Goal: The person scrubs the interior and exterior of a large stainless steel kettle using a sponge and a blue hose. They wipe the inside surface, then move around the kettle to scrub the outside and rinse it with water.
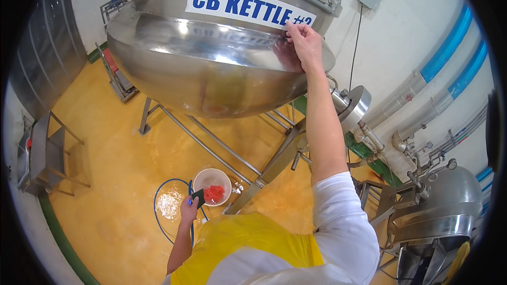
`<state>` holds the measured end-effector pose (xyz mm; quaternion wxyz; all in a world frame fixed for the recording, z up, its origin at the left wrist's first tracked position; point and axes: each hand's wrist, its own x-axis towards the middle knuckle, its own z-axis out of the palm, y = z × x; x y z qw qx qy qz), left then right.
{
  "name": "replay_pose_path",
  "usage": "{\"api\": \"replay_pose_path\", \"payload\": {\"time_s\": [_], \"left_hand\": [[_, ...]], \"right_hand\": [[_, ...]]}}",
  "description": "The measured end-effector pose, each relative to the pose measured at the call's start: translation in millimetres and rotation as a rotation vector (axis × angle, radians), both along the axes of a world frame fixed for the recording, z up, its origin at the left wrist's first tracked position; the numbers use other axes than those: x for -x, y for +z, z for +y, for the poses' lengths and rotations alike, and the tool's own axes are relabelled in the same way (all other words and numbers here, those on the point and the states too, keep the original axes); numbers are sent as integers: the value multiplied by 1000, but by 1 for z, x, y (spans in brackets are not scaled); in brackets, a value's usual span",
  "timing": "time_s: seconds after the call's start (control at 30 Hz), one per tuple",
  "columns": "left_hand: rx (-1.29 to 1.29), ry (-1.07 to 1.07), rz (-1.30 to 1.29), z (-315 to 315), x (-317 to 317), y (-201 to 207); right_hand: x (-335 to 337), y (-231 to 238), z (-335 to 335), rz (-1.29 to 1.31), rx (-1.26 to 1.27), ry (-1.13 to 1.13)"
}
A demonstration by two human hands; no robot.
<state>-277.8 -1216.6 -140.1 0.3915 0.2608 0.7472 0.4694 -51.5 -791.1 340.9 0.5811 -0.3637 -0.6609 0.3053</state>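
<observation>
A large stainless steel kettle (211, 82) with a rounded belly fills the upper middle. On its upper face is a white label (211, 1) with blue lettering. My right hand (306, 45) reaches up to the label's lower right edge, thumb and fingertips pinched together; whatever is between them is too small to make out. Low at my left side, my left hand (188, 212) grips a dark, flat scouring pad (198, 197), and a bit of blue shows by the fingers. Just beyond it on the floor stands a white bucket (224, 175) with red cloth (214, 194) inside.
A blue hose (157, 207) loops over the wet yellow floor (113, 179) beside the bucket. Metal legs (211, 140) carry the kettle. A steel table (53, 150) stands at left, a smaller steel vessel (449, 195) at lower right. Blue-and-silver pipes (449, 37) line the right wall.
</observation>
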Motion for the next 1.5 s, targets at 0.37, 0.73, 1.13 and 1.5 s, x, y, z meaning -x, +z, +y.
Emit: {"api": "replay_pose_path", "payload": {"time_s": [0.37, 0.73, 1.13, 1.5], "left_hand": [[104, 113, -101, -24, -5, 6], [11, 75, -33, -23, -23, -14], [-8, 53, -9, -37, -43, -35], [-133, 250, -125, -48, 11, 32]], "right_hand": [[-2, -7, 11, 58, -20, 8], [6, 4, 16, 28, 37, -106], [-3, -18, -7, -142, -233, -306], [14, -160, -148, -427, -591, -425]]}}
